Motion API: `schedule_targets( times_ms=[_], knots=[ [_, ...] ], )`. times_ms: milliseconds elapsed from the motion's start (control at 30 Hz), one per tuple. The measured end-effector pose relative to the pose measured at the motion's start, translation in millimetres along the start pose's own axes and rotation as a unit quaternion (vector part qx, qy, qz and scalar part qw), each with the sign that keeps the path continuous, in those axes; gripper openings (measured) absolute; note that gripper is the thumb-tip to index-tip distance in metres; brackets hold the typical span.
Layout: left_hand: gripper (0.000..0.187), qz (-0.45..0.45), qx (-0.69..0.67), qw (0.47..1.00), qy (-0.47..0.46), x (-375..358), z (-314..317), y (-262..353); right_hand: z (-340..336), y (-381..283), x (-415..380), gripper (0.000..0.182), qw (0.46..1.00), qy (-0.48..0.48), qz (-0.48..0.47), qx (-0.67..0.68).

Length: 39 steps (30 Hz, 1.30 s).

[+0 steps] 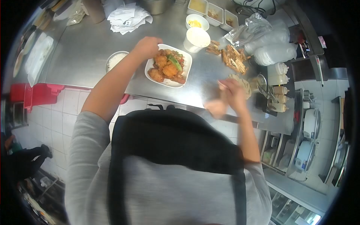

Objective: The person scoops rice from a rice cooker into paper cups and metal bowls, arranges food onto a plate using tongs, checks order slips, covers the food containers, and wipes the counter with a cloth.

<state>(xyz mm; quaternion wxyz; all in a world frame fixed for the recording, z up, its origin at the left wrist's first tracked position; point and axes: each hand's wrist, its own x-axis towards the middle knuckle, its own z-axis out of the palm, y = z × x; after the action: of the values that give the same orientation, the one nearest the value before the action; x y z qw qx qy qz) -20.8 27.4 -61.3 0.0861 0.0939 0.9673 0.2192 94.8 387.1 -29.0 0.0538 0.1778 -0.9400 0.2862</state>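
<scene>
A square white dish (169, 66) of browned, glazed food pieces with a green piece on top sits on the steel counter (90, 41). At the dish's upper left corner is my left hand (149, 47), its fingers bent down near the rim; what they grip, if anything, is hidden. My right hand (233, 94) is at the counter's front edge, right of the dish, closed on a pale, motion-blurred thing (216, 108) that I cannot make out. Partly behind my left forearm is a round bowl of white rice (115, 60). A white tub (197, 39) stands just beyond the dish.
Wooden sticks (234, 60), clear plastic lids (275, 54) and squeeze bottles (280, 79) stand at the right. Crumpled papers (127, 18) and several small food containers (214, 14) are at the back. A red bin (33, 95) is below left; someone in dark clothes (28, 161) is at far left.
</scene>
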Motion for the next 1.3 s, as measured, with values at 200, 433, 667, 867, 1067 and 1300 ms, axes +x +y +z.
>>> schedule_targets(
  times_ms=[200, 433, 667, 867, 1067, 1300],
  knots=[
    [0.029, -0.025, -0.016, 0.999, 0.020, -1.2, 7.6, 2.0, 70.6, -31.9, 82.9, 0.035, 0.983, 0.056, -0.175, -0.019],
    [0.028, -0.034, -0.021, 0.999, 0.030, -5.1, 9.2, 3.9, 86.8, -41.2, 98.2, 0.035, 0.966, -0.058, -0.195, -0.163],
    [0.028, -0.020, -0.019, 0.999, 0.031, -12.3, 9.7, 13.7, 73.4, -28.8, 73.4, 0.026, 0.980, -0.168, -0.107, -0.007],
    [0.027, -0.046, -0.055, 0.997, 0.042, -17.4, 16.4, 12.2, 41.9, -11.7, 32.4, 0.025, 0.990, -0.018, 0.018, 0.139],
    [0.026, -0.051, -0.065, 0.995, 0.048, -20.8, 16.7, 12.0, 66.4, -62.3, 8.2, 0.026, 0.996, 0.011, -0.069, 0.055],
    [0.024, -0.049, -0.067, 0.995, 0.061, -20.6, 20.3, 9.0, 72.6, -56.6, 24.4, 0.026, 0.997, 0.048, -0.058, 0.034]
  ],
)
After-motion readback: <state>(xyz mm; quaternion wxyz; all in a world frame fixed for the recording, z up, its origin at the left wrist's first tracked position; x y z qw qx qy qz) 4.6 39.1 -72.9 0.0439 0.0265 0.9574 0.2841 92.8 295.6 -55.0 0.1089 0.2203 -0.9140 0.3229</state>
